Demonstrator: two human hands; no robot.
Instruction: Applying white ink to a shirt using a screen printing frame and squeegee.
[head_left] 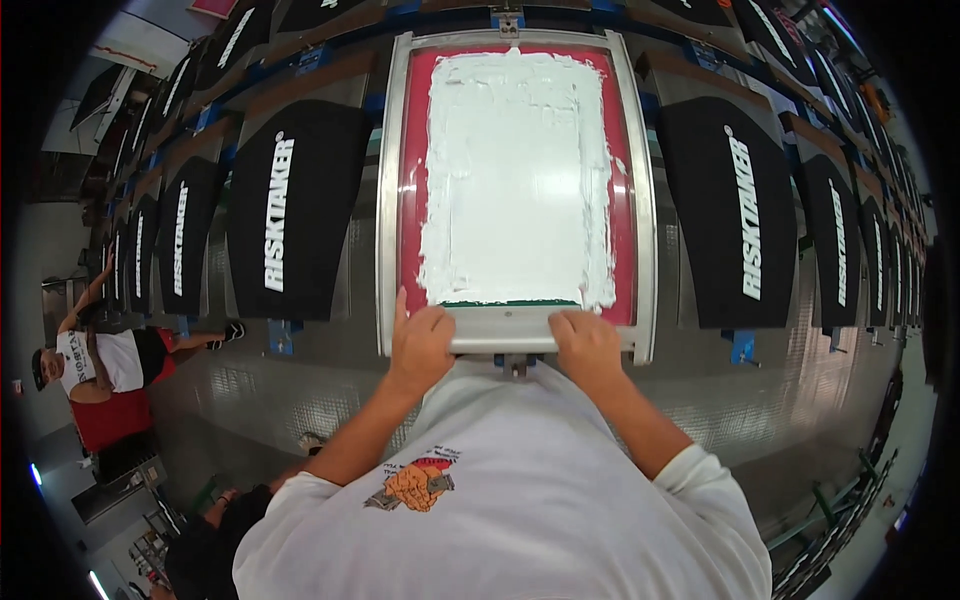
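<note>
Silver metal, green-edged bar (pixel 502 328) looks stiff, probably weighty; hold its ends, where left hand (pixel 422 347) and right hand (pixel 590 347) curl their fingers over.

The frame (pixel 390 200) is smooth metal; the white paste (pixel 520 190) glossy, rough-edged; the black cloth (pixel 325 180) matt.

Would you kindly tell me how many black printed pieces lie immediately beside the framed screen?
2: a left piece and a right piece, flanking the framed screen. Any beneath the screen would be hidden; more pieces line both sides farther out.
</note>
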